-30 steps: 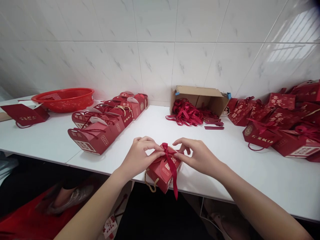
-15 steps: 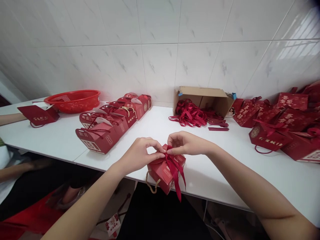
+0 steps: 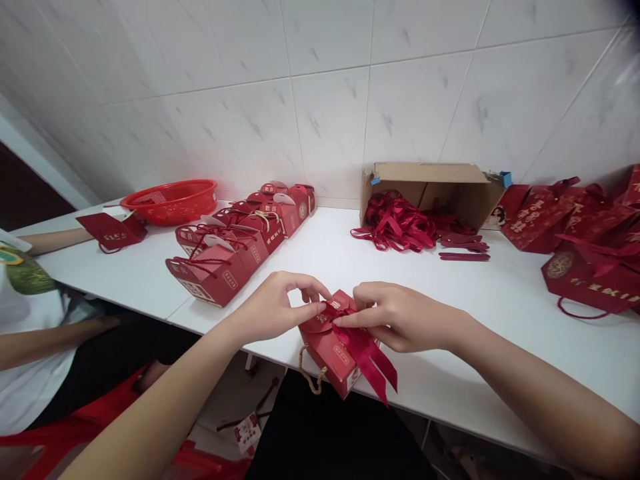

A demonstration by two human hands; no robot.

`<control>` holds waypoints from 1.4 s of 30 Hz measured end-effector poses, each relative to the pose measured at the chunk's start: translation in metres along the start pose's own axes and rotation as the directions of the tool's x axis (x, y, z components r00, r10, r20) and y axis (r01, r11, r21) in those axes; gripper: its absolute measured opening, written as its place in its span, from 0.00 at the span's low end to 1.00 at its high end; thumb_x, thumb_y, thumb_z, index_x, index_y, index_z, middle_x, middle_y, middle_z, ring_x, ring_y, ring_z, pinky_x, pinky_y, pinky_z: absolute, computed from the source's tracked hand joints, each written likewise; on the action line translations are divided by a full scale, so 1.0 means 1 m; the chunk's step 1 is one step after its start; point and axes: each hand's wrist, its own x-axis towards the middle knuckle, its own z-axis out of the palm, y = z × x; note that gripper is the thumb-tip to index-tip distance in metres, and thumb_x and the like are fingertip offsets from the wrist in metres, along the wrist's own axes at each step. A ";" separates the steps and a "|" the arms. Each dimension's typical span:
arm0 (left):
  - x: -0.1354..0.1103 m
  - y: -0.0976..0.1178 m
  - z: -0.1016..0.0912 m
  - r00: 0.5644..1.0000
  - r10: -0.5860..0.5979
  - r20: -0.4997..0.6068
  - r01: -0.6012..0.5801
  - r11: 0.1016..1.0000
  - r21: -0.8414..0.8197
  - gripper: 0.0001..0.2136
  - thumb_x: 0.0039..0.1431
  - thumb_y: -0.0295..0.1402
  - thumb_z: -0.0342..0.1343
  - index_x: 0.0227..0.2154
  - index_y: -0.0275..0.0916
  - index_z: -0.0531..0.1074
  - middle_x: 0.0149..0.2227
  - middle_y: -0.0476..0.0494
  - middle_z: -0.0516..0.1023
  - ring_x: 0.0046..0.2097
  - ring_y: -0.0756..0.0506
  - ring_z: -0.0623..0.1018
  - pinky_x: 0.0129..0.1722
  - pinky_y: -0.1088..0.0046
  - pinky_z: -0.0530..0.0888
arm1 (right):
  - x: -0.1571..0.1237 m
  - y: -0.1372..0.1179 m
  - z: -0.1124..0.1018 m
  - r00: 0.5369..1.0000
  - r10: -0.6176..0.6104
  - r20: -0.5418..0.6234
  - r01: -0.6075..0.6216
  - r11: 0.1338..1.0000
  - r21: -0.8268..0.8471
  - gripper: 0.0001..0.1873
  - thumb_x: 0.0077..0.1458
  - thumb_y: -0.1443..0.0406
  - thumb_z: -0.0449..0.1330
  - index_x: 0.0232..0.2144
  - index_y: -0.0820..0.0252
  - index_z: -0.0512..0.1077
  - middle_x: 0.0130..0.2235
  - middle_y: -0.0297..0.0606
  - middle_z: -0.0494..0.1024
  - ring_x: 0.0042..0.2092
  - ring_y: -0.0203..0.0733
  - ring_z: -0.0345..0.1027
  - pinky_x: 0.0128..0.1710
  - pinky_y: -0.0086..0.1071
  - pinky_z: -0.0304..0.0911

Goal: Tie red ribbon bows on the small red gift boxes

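Observation:
A small red gift box with a tan rope handle sits at the front edge of the white table. A dark red ribbon is looped over its top, and two tails hang down to the right. My left hand pinches the ribbon at the left of the box top. My right hand pinches the ribbon from the right, fingertips almost meeting the left ones.
A row of closed red boxes lies left of centre. A red basket and a flat red box sit far left. A cardboard carton spills red ribbons. Red bags pile up right. Another person sits at the left.
The ribbon now has two tails spread to the right instead of one hanging straight down. My right hand has dropped lower onto the box top. The view has swung left.

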 end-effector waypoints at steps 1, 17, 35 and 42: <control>0.001 0.001 0.000 1.000 -0.017 0.014 0.018 0.999 -0.030 0.07 0.54 0.34 0.55 0.33 0.40 0.76 0.30 0.50 0.77 0.34 0.49 0.74 0.37 0.75 0.69 | 0.000 0.001 0.001 1.000 -0.021 -0.013 0.021 1.000 0.005 0.22 0.53 0.75 0.50 0.47 0.59 0.73 0.32 0.41 0.71 0.33 0.38 0.62 0.33 0.30 0.60; 0.011 0.002 0.000 0.972 0.052 0.230 -0.085 0.987 0.135 0.06 0.60 0.36 0.50 0.31 0.40 0.66 0.33 0.49 0.71 0.39 0.48 0.68 0.47 0.70 0.62 | -0.004 0.016 0.018 0.997 -0.011 -0.074 0.034 0.947 0.318 0.24 0.49 0.78 0.50 0.45 0.60 0.74 0.35 0.40 0.70 0.31 0.33 0.61 0.32 0.27 0.62; 0.011 0.006 0.002 0.936 0.108 0.334 -0.114 0.993 -0.002 0.11 0.62 0.39 0.47 0.28 0.40 0.69 0.37 0.47 0.67 0.44 0.47 0.66 0.46 0.72 0.64 | -0.003 0.019 0.025 0.989 -0.028 -0.145 0.084 0.915 0.394 0.21 0.49 0.78 0.49 0.42 0.63 0.75 0.37 0.42 0.71 0.34 0.34 0.64 0.34 0.28 0.63; 0.010 0.004 0.004 0.966 0.060 0.252 -0.132 0.951 0.281 0.16 0.59 0.44 0.50 0.22 0.39 0.70 0.28 0.48 0.65 0.36 0.46 0.65 0.42 0.68 0.63 | -0.003 0.017 0.025 0.990 -0.037 -0.140 0.088 0.921 0.381 0.20 0.51 0.77 0.49 0.42 0.63 0.75 0.34 0.40 0.70 0.32 0.33 0.62 0.33 0.28 0.62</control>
